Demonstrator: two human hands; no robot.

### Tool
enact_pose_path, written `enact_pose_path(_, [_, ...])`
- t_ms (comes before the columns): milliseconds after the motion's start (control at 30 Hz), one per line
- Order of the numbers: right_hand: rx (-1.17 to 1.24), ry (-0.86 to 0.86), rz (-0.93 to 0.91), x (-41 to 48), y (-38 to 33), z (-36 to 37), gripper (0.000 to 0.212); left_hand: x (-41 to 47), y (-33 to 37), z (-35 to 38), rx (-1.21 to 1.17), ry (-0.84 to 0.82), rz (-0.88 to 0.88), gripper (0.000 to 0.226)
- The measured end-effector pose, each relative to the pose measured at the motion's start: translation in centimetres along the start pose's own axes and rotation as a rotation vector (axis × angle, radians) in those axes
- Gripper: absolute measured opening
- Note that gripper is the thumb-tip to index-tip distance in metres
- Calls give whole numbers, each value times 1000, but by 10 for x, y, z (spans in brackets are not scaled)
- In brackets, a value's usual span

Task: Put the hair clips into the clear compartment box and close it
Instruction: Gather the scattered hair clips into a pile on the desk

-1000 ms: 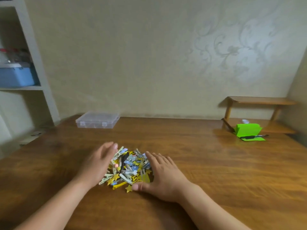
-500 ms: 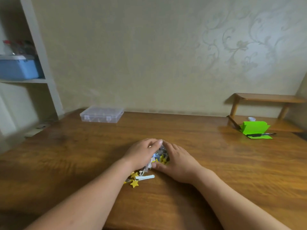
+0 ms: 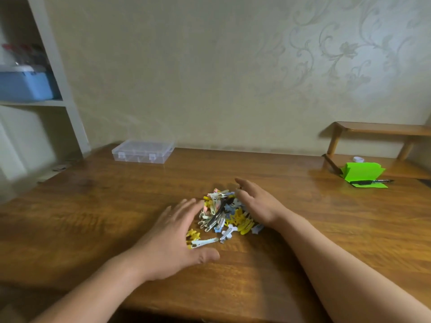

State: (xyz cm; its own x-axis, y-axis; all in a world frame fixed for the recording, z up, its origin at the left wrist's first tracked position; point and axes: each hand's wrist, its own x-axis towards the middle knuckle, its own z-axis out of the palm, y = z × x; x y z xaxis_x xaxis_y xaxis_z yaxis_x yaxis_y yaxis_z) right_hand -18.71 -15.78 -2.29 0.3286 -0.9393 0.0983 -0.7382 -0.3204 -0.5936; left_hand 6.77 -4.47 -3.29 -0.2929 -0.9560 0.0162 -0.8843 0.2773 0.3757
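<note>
Both hands parted since earlier: left hand (image 3: 173, 238) and right hand (image 3: 257, 203) released, fingers spread, flanking hair clips (image 3: 224, 214) on surface (image 3: 93, 217); closed clear compartment box (image 3: 142, 151) well beyond left hand.

home room, patterned wallpaper (image 3: 326, 54), wooden table (image 3: 93, 217)

The hair clips (image 3: 221, 213) before me were yellow, white, blue, pink and black. The far-left compartment box (image 3: 142, 152) was clear. The table (image 3: 93, 217) showed brown woodgrain.
</note>
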Motion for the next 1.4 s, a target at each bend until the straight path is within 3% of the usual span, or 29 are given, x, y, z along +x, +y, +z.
enact_pose_path(233, [-106,-21,-65,3,-9,14,48,57,22,14,-10,17,21,137])
enact_pose_path(633, [-121,-26,-102,13,-13,15,50,107,26,13,-70,-20,78,142])
enact_pose_path(1100, [10,75,-149,57,-1,22,43,144,16,9,-119,80,73,140])
enact_pose_path(1233, [347,253,-22,51,7,15,39,143,17,8,-103,89,40,131])
enact_pose_path(1400, [242,259,32,31,3,21,36,146,14,10,-83,77,37,106])
